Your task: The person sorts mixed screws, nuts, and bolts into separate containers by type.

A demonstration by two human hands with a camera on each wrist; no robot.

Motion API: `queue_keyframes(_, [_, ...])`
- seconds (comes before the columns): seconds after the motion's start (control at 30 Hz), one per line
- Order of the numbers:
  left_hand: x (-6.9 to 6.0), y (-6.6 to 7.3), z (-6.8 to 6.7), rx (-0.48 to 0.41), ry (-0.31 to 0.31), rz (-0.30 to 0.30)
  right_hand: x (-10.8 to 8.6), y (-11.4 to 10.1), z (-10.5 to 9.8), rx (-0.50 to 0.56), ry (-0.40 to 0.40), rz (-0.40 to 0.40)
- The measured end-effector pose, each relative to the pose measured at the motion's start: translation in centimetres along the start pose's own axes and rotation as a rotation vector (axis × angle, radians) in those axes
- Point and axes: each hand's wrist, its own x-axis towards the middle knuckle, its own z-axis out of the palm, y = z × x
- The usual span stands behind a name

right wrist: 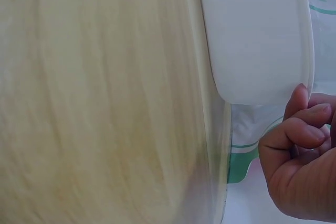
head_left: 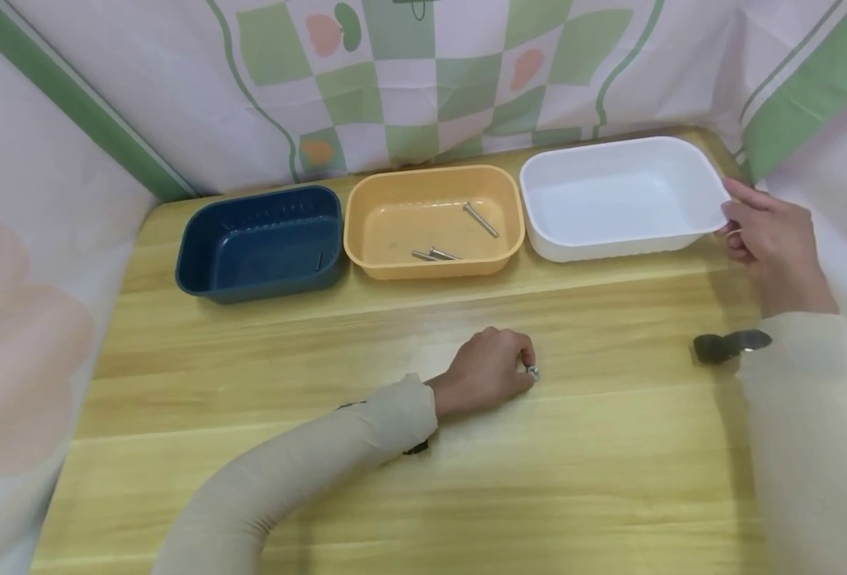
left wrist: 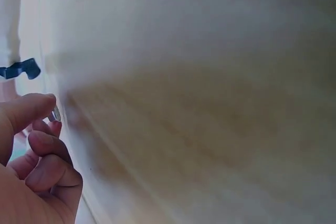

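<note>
My left hand (head_left: 486, 371) is low over the middle of the table and pinches a small silver metal piece (head_left: 533, 373) between thumb and finger. In the left wrist view the shiny piece (left wrist: 55, 114) shows at the fingertips, too small to tell its kind. At the right, my right hand (head_left: 775, 231) grips the right end of a white plastic bin (head_left: 620, 204) by its rim. The right wrist view shows fingers (right wrist: 300, 100) at that rim, the other fingers curled. Nothing is seen inside the white bin.
A yellow bin (head_left: 401, 231) with several silver bolts (head_left: 480, 220) stands left of the white one. Further left, a dark blue bin (head_left: 272, 247) holds a small dark screw-like piece (head_left: 318, 261). Patterned curtains (head_left: 409, 80) hang behind the wooden table (head_left: 595, 479).
</note>
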Motion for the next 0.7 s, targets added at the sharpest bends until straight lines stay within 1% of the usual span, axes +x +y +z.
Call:
queue_keyframes(0.1, [0.0,0.1,-0.2,-0.01,0.01,-0.004,0.0,0.0,0.0,-0.001,-0.002,-0.001])
queue_keyframes(0.27, [0.4,0.1,-1.0,-0.103,0.053,-0.01,0.0,-0.2,0.1,-0.012,0.016,0.031])
queue_keyframes(0.37, [0.7,0.2,-1.6,-0.138,0.087,-0.007,0.0,-0.3,0.2,0.001,0.019,0.036])
queue_keyframes(0.43, [0.8,0.3,-1.9,-0.154,0.098,-0.013,0.0,-0.3,0.2,0.003,0.02,0.036])
queue_keyframes(0.57, [1.0,0.4,-2.5,-0.157,0.116,-0.031,0.0,-0.3,0.3,-0.012,0.021,0.039])
queue_keyframes(0.7, [1.4,0.5,-3.1,-0.156,0.143,-0.063,0.0,-0.3,0.3,-0.026,0.026,0.05])
